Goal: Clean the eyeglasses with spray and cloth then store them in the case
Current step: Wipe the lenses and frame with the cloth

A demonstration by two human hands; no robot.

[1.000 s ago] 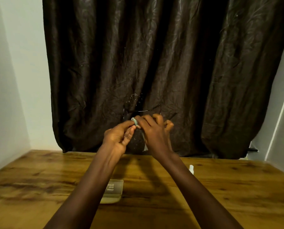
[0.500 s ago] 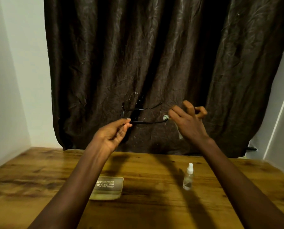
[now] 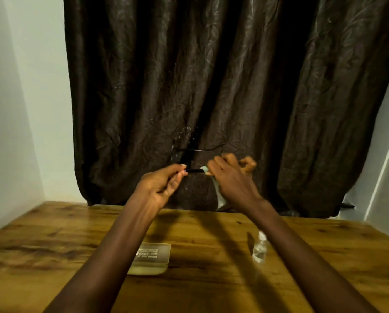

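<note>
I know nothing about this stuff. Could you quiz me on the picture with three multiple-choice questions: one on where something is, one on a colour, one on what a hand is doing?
1. Where is the spray bottle?
A. standing on the table, right of the case
B. inside a drawer
C. on the floor

2. What colour is the curtain?
A. white
B. dark brown
C. red

3. What is the left hand doing?
A. lying flat on the table
B. pinching an arm of the eyeglasses
C. gripping the spray bottle

Answers:
1 A: the bottle stands upright on the wood beside the case.
2 B: the folds behind the hands are dark brown.
3 B: thumb and finger close on the arm, while the right hand holds the cloth on it.
</note>
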